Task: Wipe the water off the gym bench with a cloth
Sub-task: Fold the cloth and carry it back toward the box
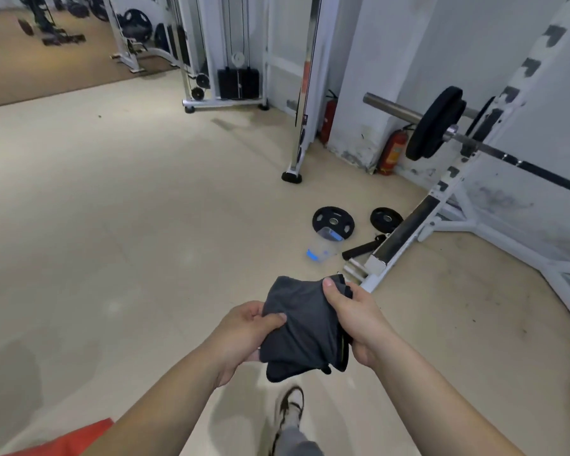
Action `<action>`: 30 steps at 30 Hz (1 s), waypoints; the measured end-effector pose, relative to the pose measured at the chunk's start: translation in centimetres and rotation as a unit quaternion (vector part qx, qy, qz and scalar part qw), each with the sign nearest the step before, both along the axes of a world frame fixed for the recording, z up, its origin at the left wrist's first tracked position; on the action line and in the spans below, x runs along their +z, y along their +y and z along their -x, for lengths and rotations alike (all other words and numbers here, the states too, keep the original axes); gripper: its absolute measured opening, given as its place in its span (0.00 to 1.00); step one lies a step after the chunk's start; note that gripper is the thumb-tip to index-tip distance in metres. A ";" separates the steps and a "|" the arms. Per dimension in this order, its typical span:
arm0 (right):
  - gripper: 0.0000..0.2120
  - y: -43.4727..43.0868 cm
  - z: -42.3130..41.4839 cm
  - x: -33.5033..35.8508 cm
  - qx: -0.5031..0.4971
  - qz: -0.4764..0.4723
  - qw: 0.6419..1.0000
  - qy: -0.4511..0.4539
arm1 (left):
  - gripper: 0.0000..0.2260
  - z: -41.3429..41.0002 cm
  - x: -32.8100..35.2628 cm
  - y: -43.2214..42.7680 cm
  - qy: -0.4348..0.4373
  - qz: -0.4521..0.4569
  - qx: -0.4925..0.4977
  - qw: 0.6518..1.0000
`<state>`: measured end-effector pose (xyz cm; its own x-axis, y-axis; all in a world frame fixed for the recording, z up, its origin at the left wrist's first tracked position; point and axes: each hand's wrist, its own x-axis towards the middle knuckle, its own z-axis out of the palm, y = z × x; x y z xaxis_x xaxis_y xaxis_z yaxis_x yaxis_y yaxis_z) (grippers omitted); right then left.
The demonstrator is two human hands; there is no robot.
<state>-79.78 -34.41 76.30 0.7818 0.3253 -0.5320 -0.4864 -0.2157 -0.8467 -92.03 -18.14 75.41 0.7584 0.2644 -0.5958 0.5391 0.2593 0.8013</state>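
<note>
L hand (244, 330) pinching dark cloth (305, 327) w/ thumb, R hand (359, 320) gripping its other edge, fingers curled

The cloth (305, 327) hid most fingers of the left hand (244, 337) and of the right hand (356, 320). The barbell (399, 110) and the white rack (451, 184) were cut by the right edge. The clear cup (323, 250) on the floor was blurred.

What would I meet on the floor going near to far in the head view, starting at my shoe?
Shoe → clear cup → larger weight plate → black foot of the white post → fire extinguisher behind that post → cable machine's weight stack.
</note>
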 end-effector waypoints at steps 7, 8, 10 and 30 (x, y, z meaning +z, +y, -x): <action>0.16 10.2 -17.0 -3.2 0.000 0.001 0.999 0.046 | 0.15 -15.5 -2.8 9.8 0.023 0.019 0.003 1.000; 0.17 11.6 -19.2 -3.4 0.005 0.001 0.999 0.047 | 0.15 -17.8 -3.0 11.1 0.015 0.009 0.004 1.000; 0.15 14.2 -23.2 -3.3 0.015 -0.007 0.998 0.062 | 0.15 -22.0 -2.9 13.6 0.001 -0.010 0.002 1.000; 0.13 30.0 -62.9 -24.6 -0.175 0.103 0.978 0.048 | 0.15 -72.4 -23.5 33.9 0.111 -0.010 -0.270 0.957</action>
